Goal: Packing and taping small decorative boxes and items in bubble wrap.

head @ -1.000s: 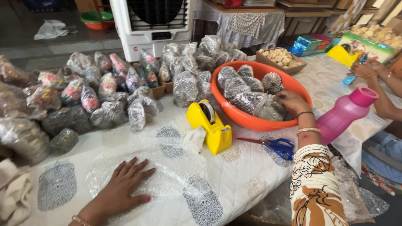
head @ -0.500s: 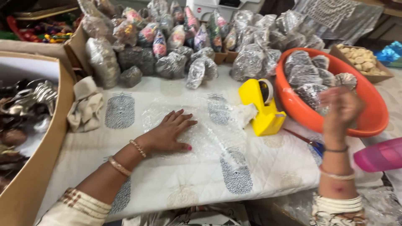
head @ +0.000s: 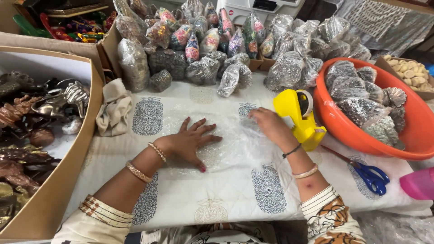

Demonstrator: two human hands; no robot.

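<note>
A person sits at a table covered with a white quilted cloth (head: 253, 199) printed with grey motifs, both hands on a clear sheet of bubble wrap (head: 226, 144) spread flat in front of them. The left hand (head: 190, 142) lies palm down with fingers spread wide, pressing the sheet against the cloth. The right hand (head: 269, 126) rests on the sheet's far right edge, fingers curled loosely over the plastic; whether it pinches the edge or only touches it cannot be told. Nothing lies on the sheet, so by the look of it no wrapping has begun on this piece. Just beside the right hand stands a yellow tape dispenser (head: 300, 117), and blue-handled scissors (head: 368, 174) lie near the table's right edge. An orange plastic tub (head: 407, 135) to the right holds several bundles already wrapped, and a long heap of wrapped bundles (head: 217, 49), some grey, some brightly coloured, lines the back of the table, which suggests much of the work is done. On the left an open cardboard box (head: 68, 149) holds dark and silvery metal figurines (head: 40, 108) that appear unwrapped, so a good deal seems left. A crumpled beige cloth (head: 114, 108) lies next to the box.
</note>
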